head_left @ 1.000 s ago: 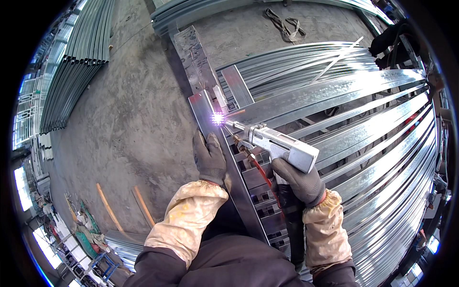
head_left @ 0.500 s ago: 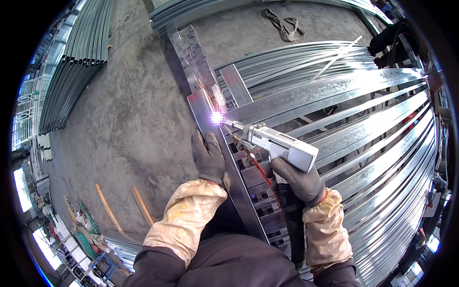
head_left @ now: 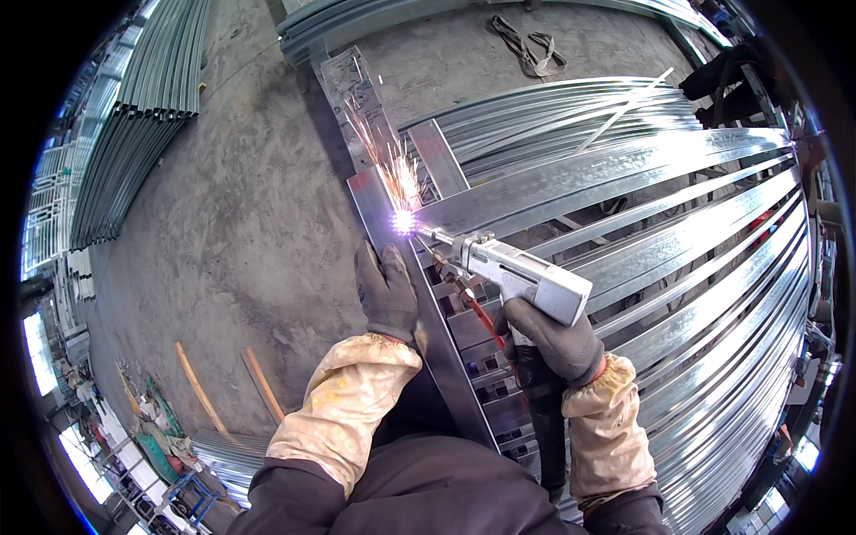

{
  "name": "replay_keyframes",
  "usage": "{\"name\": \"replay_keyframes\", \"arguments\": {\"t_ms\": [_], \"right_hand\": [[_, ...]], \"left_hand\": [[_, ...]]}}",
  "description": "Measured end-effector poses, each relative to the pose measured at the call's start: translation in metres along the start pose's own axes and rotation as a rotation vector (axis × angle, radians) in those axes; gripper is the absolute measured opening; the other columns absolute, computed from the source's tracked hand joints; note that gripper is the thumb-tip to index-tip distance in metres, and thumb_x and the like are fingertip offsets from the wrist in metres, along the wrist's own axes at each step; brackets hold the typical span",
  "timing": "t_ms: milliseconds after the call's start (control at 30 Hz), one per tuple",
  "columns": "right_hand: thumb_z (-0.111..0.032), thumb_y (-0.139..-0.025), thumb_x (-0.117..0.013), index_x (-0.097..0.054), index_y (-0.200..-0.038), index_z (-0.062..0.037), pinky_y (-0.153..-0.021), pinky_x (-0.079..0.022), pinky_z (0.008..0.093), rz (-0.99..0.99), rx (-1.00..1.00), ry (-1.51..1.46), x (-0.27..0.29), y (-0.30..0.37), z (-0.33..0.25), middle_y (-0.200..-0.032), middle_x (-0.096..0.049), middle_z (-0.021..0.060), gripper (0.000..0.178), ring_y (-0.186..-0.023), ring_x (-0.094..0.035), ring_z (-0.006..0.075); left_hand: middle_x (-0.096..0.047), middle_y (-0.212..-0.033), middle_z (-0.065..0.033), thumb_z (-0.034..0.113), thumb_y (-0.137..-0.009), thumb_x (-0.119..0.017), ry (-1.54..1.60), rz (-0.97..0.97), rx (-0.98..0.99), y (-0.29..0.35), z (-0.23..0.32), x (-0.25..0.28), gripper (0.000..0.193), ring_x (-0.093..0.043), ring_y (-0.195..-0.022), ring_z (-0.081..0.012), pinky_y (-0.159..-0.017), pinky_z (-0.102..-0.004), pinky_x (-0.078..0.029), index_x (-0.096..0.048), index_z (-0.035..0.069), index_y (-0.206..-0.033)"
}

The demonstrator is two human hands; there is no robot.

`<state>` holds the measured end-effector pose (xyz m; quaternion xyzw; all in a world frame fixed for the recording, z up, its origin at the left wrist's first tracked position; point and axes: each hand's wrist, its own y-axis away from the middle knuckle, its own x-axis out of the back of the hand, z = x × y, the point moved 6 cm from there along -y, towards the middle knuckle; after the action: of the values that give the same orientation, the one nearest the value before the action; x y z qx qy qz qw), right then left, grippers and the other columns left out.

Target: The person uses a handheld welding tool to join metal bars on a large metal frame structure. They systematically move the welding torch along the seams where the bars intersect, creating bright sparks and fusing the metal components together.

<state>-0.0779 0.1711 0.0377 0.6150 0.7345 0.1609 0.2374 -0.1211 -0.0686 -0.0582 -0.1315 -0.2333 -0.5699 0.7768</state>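
Observation:
My right hand (head_left: pixel 557 339), in a dark grey glove, is wrapped round the grip of a silver handheld welding gun (head_left: pixel 530 281). The gun's nozzle points left and forward, and a bright violet-white glow (head_left: pixel 403 222) with orange sparks burns at its tip. That glow sits where a long steel tube (head_left: pixel 450 374) meets the end of a crosswise rail (head_left: pixel 571 183). My left hand (head_left: pixel 386 290), gloved too, lies along the outer edge of the steel tube, just behind the glow. Its fingers are stretched forward with a gap between them. A red hose (head_left: pixel 486 323) and a thick black cable (head_left: pixel 542 419) trail from the gun.
Several parallel metal rails (head_left: pixel 695 241) fill the right side. Bundled tubes (head_left: pixel 160 80) lie at the far left, and a looped strap (head_left: pixel 526 49) lies on the concrete floor at the back. Two wooden strips (head_left: pixel 201 388) are at the lower left. Dark-clothed limbs (head_left: pixel 718 80) show at the upper right.
The spark spray has grown larger and brighter, reaching further forward. Both hands and the welding gun hold almost the same positions.

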Motion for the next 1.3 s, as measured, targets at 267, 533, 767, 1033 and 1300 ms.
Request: {"name": "replay_keyframes", "arguments": {"t_ms": [267, 533, 767, 1033, 1300], "right_hand": [[-0.017, -0.098, -0.068, -0.066, -0.111, -0.001, -0.066, -0.052, 0.0267, -0.002, -0.027, -0.005, -0.001, 0.002, 0.002, -0.083, -0.069, 0.0025, 0.021, -0.075, -0.063, 0.0091], [-0.018, -0.098, -0.068, -0.066, -0.113, -0.0009, -0.066, -0.052, 0.0264, -0.016, -0.012, -0.009, 0.0, 0.003, 0.008, -0.084, -0.069, 0.0032, 0.022, -0.076, -0.064, 0.0089], [-0.018, -0.097, -0.069, -0.065, -0.114, -0.0001, -0.067, -0.053, 0.0278, -0.025, -0.033, 0.011, 0.0, 0.006, 0.008, -0.086, -0.069, 0.0038, 0.025, -0.077, -0.065, 0.0103], [-0.016, -0.096, -0.069, -0.063, -0.119, 0.0018, -0.07, -0.054, 0.0289, -0.011, -0.012, 0.025, 0.0, 0.009, 0.007, -0.087, -0.07, 0.0053, 0.029, -0.078, -0.066, 0.0122], [-0.016, -0.096, -0.068, -0.063, -0.12, 0.0018, -0.068, -0.053, 0.0283, -0.01, 0.028, 0.047, 0.0, 0.01, 0.008, -0.087, -0.07, 0.0051, 0.03, -0.077, -0.066, 0.0112]], "left_hand": [[-0.061, -0.114, -0.0194, 0.017, -0.105, -0.049, 0.091, 0.033, 0.023, -0.001, -0.002, -0.001, 0.029, -0.061, -0.103, -0.0337, -0.092, -0.0433, -0.047, -0.055, -0.002, -0.126], [-0.061, -0.116, -0.0204, 0.018, -0.105, -0.049, 0.094, 0.033, -0.004, -0.002, -0.005, -0.001, 0.033, -0.061, -0.106, -0.0344, -0.094, -0.0436, -0.047, -0.054, -0.002, -0.131], [-0.06, -0.115, -0.0217, 0.02, -0.105, -0.05, 0.08, 0.037, 0.009, -0.001, -0.001, 0.0, 0.032, -0.062, -0.102, -0.0348, -0.091, -0.0436, -0.049, -0.055, -0.005, -0.126], [-0.061, -0.115, -0.0218, 0.018, -0.104, -0.049, 0.103, 0.035, 0.032, -0.003, -0.007, -0.001, 0.032, -0.061, -0.104, -0.0361, -0.093, -0.0443, -0.047, -0.055, -0.004, -0.127], [-0.061, -0.115, -0.0218, 0.019, -0.105, -0.049, 0.084, 0.05, -0.002, -0.002, 0.001, 0.0, 0.032, -0.06, -0.104, -0.0368, -0.093, -0.0446, -0.047, -0.055, -0.004, -0.127]]}}
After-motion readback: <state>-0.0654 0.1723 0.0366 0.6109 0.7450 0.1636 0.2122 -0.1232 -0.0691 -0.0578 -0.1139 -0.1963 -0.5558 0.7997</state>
